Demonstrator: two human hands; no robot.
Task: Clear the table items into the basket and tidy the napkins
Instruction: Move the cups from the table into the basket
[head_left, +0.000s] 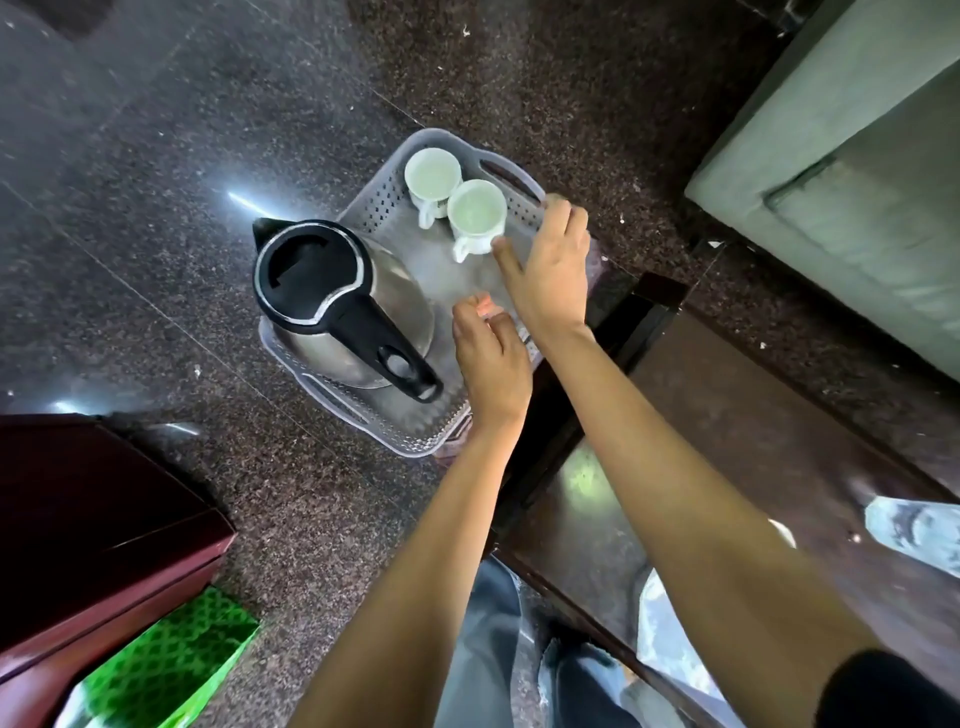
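A grey perforated plastic basket (387, 205) stands on the dark stone floor beside the table. In it are a steel kettle (400, 291) with a black lid and handle, and two white cups (432, 174) (476, 210) standing upright at its far end. My right hand (550, 270) reaches over the basket's right rim, thumb and fingers spread round what looks like a clear glass (557, 199), mostly hidden under the hand. My left hand (491, 353) hovers over the basket's near right side, fingers loosely curled, with nothing visible in it.
A dark wooden table (753, 415) runs along the right, with a clear plastic-wrapped pack (914, 530) and crumpled plastic (670, 634) on it. A grey sofa (857, 182) fills the upper right. A maroon cabinet (104, 519) and a green patterned bag (166, 660) sit at lower left.
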